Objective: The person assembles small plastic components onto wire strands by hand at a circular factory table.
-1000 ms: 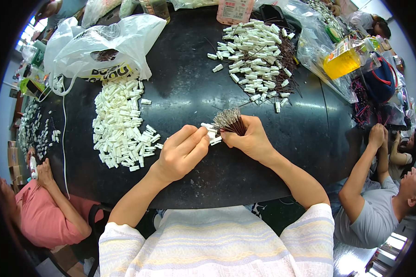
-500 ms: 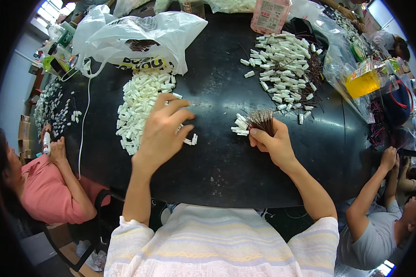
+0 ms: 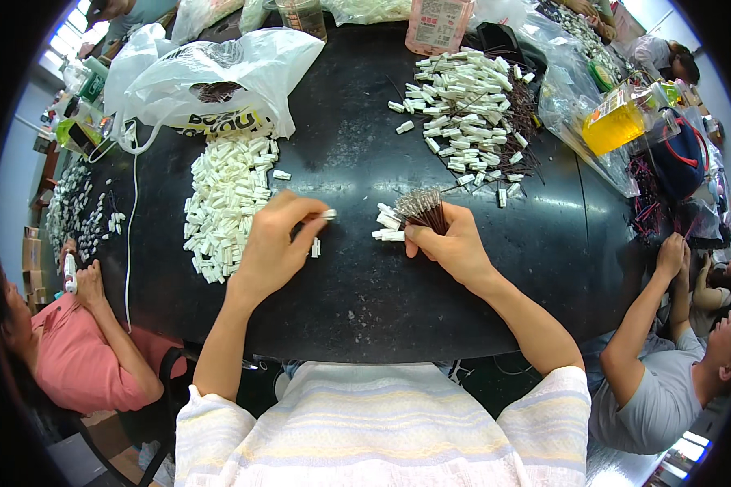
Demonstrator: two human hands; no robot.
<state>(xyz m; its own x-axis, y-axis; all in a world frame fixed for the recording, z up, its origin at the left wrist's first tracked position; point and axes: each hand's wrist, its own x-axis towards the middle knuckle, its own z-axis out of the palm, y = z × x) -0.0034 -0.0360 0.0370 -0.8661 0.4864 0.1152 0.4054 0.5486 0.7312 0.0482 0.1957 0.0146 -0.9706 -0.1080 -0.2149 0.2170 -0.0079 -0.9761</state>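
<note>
My left hand [image 3: 270, 247] pinches a small white connector housing [image 3: 328, 214] between thumb and forefinger. It is just right of a heap of white housings [image 3: 223, 203] on the black table. Another loose housing [image 3: 316, 247] lies below its fingertips. In my right hand [image 3: 461, 252] is a bundle of thin dark brown wires [image 3: 427, 209], their metal-tipped ends fanned upward. Several white housings [image 3: 388, 223] cluster at the bundle's left side; some seem fitted on wire ends. A gap of bare table separates the two hands.
Farther right lies a heap of wires with white housings [image 3: 471, 114]. A white plastic bag [image 3: 219, 77] stands behind the left heap, beside a white cable [image 3: 130, 243]. A yellow bottle [image 3: 613, 122] sits at right. People sit on both sides.
My left hand's fingers have come together on a housing, where they were spread over loose ones before. My right hand keeps its grip on the wires. The whole view has shifted slightly.
</note>
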